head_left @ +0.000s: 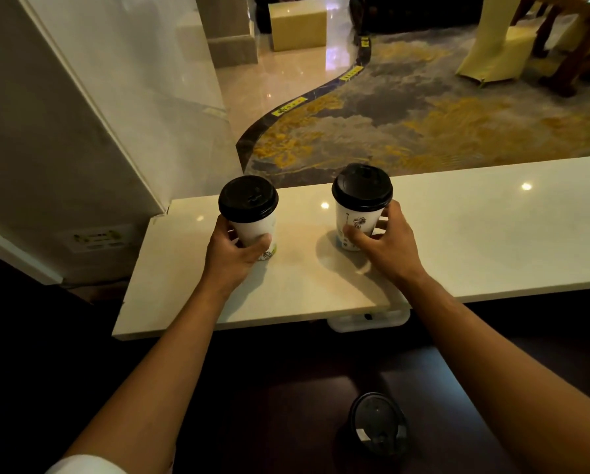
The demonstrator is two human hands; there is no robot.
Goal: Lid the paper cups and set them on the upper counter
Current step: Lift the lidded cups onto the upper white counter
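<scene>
Both cups on the pale worktop (pixel 475 234) now, well apart. Set bases flat, then let go w/o tipping. Left hand (pixel 233 253) fingers clamped on left cup (pixel 252 227), right hand (pixel 386 244) on right cup (pixel 357 218). White paper, black lids seated. Spare lid (pixel 377 425) near, low.

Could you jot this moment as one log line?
left hand: holds lidded cup | right hand: holds lidded cup | both on upper counter
</scene>
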